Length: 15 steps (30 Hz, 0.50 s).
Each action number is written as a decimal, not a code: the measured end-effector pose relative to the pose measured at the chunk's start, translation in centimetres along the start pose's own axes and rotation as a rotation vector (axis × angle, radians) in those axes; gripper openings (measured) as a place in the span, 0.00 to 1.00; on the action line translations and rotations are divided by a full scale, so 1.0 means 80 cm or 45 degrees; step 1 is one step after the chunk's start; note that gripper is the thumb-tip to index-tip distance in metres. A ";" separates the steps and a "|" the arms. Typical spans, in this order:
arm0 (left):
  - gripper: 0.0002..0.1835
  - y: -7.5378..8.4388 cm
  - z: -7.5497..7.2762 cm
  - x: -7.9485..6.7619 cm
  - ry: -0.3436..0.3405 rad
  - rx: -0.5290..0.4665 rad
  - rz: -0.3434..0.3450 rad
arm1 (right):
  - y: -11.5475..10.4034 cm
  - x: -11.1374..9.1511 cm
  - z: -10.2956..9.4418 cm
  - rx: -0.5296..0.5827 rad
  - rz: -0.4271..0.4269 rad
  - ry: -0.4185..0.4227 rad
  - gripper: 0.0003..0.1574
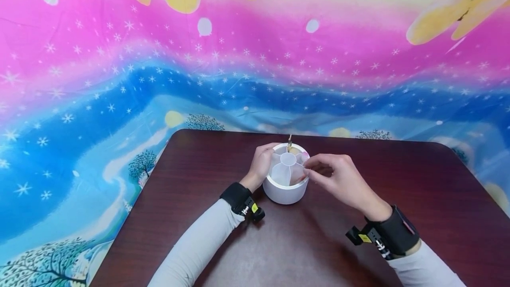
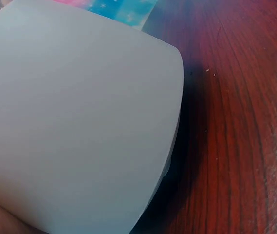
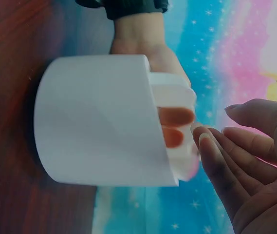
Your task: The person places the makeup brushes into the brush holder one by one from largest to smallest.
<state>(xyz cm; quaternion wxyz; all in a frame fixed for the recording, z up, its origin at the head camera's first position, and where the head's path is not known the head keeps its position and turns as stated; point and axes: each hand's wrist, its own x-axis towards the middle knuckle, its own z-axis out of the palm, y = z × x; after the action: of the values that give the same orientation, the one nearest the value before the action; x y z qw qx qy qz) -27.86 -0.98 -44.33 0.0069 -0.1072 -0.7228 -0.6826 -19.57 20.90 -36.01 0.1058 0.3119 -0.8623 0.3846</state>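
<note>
A white round organizer (image 1: 285, 193) with a translucent divided insert (image 1: 281, 173) stands upright on the table. Around its left side, my left hand (image 1: 261, 163) grips the wall; in the left wrist view the white outer wall (image 2: 84, 112) fills most of the picture. Close by the right rim is my right hand (image 1: 338, 176), fingers bent and nothing visible between thumb and fingertips. Two orange-brown rounded pieces (image 3: 175, 116) show through the insert in the right wrist view. A slim gold-coloured item (image 1: 289, 141) sticks up from a back compartment, its kind unclear.
The dark reddish-brown wooden table (image 1: 199, 172) extends around the organizer. Behind it hangs a colourful backdrop cloth (image 1: 255, 56) with snowflakes. Each wrist wears a black strap with a small camera, the right one (image 1: 394, 231) low over the table.
</note>
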 end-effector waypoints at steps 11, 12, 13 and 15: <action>0.25 0.003 0.001 -0.001 0.008 -0.032 0.006 | 0.026 -0.001 -0.048 -0.145 0.103 0.145 0.03; 0.25 0.002 0.001 -0.002 0.011 -0.036 0.008 | 0.034 -0.001 -0.052 -0.138 0.128 0.140 0.03; 0.25 0.002 0.001 -0.002 0.012 -0.043 0.009 | 0.041 -0.002 -0.054 -0.130 0.159 0.130 0.03; 0.25 -0.001 0.002 -0.002 0.013 -0.044 0.007 | 0.059 -0.003 -0.058 -0.121 0.228 0.104 0.05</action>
<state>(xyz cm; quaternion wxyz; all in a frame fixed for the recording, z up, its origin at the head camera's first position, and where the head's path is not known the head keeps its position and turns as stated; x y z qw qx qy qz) -27.69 -0.87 -44.41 0.0106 -0.1057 -0.7105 -0.6956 -22.56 26.79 -35.77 0.1207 0.2124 -0.8990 0.3635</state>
